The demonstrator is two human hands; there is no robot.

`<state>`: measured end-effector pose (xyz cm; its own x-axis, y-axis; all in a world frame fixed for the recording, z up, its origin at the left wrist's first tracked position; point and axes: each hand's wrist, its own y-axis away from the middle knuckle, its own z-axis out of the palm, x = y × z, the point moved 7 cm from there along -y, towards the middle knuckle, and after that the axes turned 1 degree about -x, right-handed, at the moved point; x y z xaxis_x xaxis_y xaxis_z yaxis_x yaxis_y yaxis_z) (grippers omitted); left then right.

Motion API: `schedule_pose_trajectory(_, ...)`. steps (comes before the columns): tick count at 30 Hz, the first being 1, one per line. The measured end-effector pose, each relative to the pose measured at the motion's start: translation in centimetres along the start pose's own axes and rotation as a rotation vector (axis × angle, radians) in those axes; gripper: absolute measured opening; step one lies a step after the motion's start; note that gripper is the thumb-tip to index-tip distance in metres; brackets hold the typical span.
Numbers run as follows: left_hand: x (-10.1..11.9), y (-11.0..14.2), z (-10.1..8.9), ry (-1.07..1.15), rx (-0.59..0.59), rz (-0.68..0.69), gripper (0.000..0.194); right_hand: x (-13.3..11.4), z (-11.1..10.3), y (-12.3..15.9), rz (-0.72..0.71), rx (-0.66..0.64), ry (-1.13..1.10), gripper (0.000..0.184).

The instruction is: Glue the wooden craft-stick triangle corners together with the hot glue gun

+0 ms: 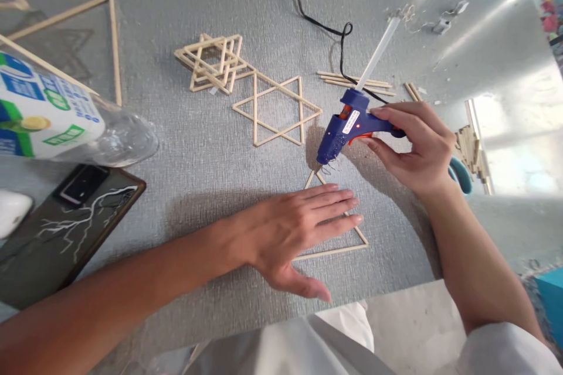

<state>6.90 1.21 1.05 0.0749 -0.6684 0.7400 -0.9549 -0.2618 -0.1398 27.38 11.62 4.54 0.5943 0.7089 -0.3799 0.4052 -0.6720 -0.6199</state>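
Note:
My right hand (416, 143) grips a blue hot glue gun (341, 129) with an orange trigger. A clear glue stick (379, 51) sticks up out of its back end. The nozzle points down at the top corner of a triangle of thin wooden sticks (338, 252). Whether the tip touches the wood I cannot tell. Flat across that triangle lies my left hand (303, 220), fingers stretched out and thumb apart, covering its left side and middle. Just beyond is a six-pointed star of sticks (278, 133), beside several stacked stars (215, 64).
Loose sticks (356, 81) lie behind the glue gun, near its black cord (303, 12). At left are a plastic bottle (53, 111) on its side, a phone (83, 217) and a larger stick frame (115, 50). More sticks (468, 149) and teal-handled scissors (461, 176) are at right.

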Motion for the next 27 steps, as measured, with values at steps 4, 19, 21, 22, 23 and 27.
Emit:
schedule_pose_trajectory(4,0.0,0.0,0.0,0.003,-0.005,-0.003,0.104,0.4,-0.2,0.1,0.050,0.001,-0.002,0.046)
schedule_pose_trajectory(19,0.2,0.0,0.0,-0.025,0.010,0.003,0.102,-0.9,-0.3,-0.4,-0.088,0.019,-0.009,0.048)
schedule_pose_trajectory(21,0.1,0.0,-0.1,-0.026,0.015,0.005,0.102,-0.7,-0.4,-0.2,-0.077,0.011,0.012,0.049)
schedule_pose_trajectory(22,0.1,0.0,-0.1,-0.027,0.015,0.005,0.101,-0.5,-0.4,-0.2,-0.067,0.006,0.017,0.049)
schedule_pose_trajectory(23,0.1,0.0,-0.1,-0.028,0.013,0.006,0.101,-0.4,-0.4,-0.1,-0.053,0.002,0.018,0.049)
schedule_pose_trajectory(27,0.1,0.0,0.0,-0.033,0.004,0.012,0.102,-0.1,-0.3,0.0,-0.034,-0.005,0.006,0.051)
